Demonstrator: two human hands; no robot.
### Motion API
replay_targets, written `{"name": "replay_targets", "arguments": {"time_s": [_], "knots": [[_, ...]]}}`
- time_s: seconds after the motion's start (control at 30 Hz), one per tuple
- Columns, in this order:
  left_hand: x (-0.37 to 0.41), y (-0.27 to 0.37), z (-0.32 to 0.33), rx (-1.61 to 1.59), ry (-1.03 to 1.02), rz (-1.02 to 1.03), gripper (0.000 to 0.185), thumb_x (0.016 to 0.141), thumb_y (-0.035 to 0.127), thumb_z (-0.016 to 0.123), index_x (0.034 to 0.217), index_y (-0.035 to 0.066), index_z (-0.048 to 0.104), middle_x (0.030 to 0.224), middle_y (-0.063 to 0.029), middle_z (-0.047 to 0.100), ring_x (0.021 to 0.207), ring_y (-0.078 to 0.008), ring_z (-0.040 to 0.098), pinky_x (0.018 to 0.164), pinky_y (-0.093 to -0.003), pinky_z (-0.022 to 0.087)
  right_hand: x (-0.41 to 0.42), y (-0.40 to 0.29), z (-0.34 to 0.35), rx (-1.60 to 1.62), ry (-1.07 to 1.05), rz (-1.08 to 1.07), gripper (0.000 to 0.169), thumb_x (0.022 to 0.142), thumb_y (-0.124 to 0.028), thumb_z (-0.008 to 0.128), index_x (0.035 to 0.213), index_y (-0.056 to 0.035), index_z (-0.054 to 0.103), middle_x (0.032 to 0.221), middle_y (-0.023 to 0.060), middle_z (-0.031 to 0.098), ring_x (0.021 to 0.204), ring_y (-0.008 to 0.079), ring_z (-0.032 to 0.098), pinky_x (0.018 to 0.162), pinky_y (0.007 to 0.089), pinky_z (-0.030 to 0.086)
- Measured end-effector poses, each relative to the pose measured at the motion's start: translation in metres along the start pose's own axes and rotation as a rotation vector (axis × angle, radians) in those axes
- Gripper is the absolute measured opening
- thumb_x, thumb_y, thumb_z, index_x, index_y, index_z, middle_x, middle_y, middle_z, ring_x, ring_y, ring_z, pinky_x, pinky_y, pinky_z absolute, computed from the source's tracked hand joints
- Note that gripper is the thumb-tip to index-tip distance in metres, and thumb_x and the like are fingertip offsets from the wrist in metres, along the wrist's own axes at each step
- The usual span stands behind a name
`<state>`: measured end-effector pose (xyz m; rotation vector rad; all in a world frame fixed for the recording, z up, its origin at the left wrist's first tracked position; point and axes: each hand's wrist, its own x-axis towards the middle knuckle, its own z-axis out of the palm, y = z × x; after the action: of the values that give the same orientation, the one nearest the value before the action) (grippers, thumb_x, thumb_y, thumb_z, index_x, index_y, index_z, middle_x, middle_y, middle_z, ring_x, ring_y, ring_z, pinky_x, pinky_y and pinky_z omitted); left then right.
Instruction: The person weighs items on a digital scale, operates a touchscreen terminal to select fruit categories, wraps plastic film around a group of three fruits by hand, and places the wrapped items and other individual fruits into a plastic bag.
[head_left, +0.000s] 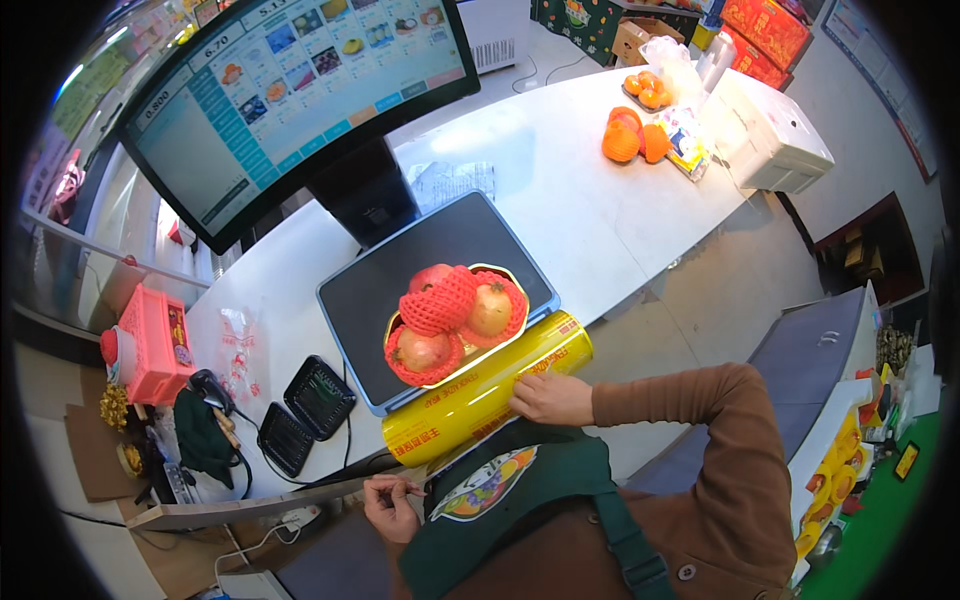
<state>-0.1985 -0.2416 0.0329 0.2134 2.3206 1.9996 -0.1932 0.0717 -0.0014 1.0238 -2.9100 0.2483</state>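
Observation:
A large yellow roll of plastic wrap lies along the near edge of the counter, against the scale. My right hand rests on its near side with curled fingers; whether they pinch the film is hidden. Lower left, off the counter edge, my left hand pinches what looks like the wrap's thin edge, which runs up toward the roll. Beyond the roll, a gold-rimmed tray sits on the dark-topped scale. It holds three pomegranates in red foam nets, one heaped on the others.
A monitor stands behind the scale. Black plastic trays, a handheld scanner and a pink basket are at left. Netted fruit, orange fruit and a white foam box occupy the far right.

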Motion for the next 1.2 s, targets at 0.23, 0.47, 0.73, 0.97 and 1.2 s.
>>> {"name": "replay_targets", "arguments": {"time_s": [0.23,0.47,0.73,0.97,1.2], "knots": [[0.009,0.016,-0.008,0.46,-0.262,-0.091,0.014,0.079,0.002,0.065,0.078,0.001,0.051,0.072,-0.0096,0.055,0.058,-0.0107,0.054,0.053,-0.0249,0.044,-0.025,0.001,-0.017,0.085,0.072,-0.008,0.015,0.074,-0.015,0.052,0.084,-0.0041,0.051,0.084,0.008,0.049,0.078,0.0198,0.052,0.07,0.0288,0.042],[0.018,0.014,0.01,0.86,-0.526,0.123,0.031,0.066,0.015,0.078,0.089,0.003,0.06,0.078,-0.0132,0.057,0.074,-0.0318,0.057,0.066,-0.0361,0.047,-0.057,0.023,-0.005,0.163,0.295,0.104,0.023,0.072,-0.009,0.056,0.094,-0.0038,0.055,0.085,0.0081,0.05,0.077,0.0217,0.054,0.066,0.032,0.045],[0.027,0.018,0.02,0.814,-0.348,0.138,0.016,0.069,-0.002,0.068,0.083,0.004,0.063,0.078,-0.0123,0.054,0.071,-0.0297,0.057,0.061,-0.0346,0.046,-0.102,0.047,-0.013,0.24,0.477,0.37,0.027,0.07,-0.006,0.07,0.096,-0.0083,0.063,0.097,0.0079,0.056,0.08,0.0242,0.056,0.066,0.0337,0.047],[0.03,0.018,0.024,0.803,-0.248,0.069,0.014,0.068,-0.001,0.071,0.076,0.001,0.061,0.07,-0.0093,0.042,0.06,-0.024,0.047,0.055,-0.0316,0.041,-0.093,0.061,0.001,0.424,0.435,0.378,0.018,0.073,-0.007,0.07,0.089,-0.0071,0.062,0.099,0.008,0.057,0.088,0.0251,0.057,0.071,0.0347,0.048],[0.024,0.0,0.016,0.79,-0.168,0.132,0.012,0.068,-0.002,0.07,0.075,0.001,0.06,0.075,-0.0105,0.041,0.072,-0.0257,0.047,0.063,-0.0327,0.041,-0.092,0.065,-0.008,0.763,0.364,0.439,0.013,0.074,-0.004,0.069,0.085,-0.0057,0.062,0.092,0.0067,0.064,0.087,0.0232,0.061,0.074,0.033,0.051]]}}
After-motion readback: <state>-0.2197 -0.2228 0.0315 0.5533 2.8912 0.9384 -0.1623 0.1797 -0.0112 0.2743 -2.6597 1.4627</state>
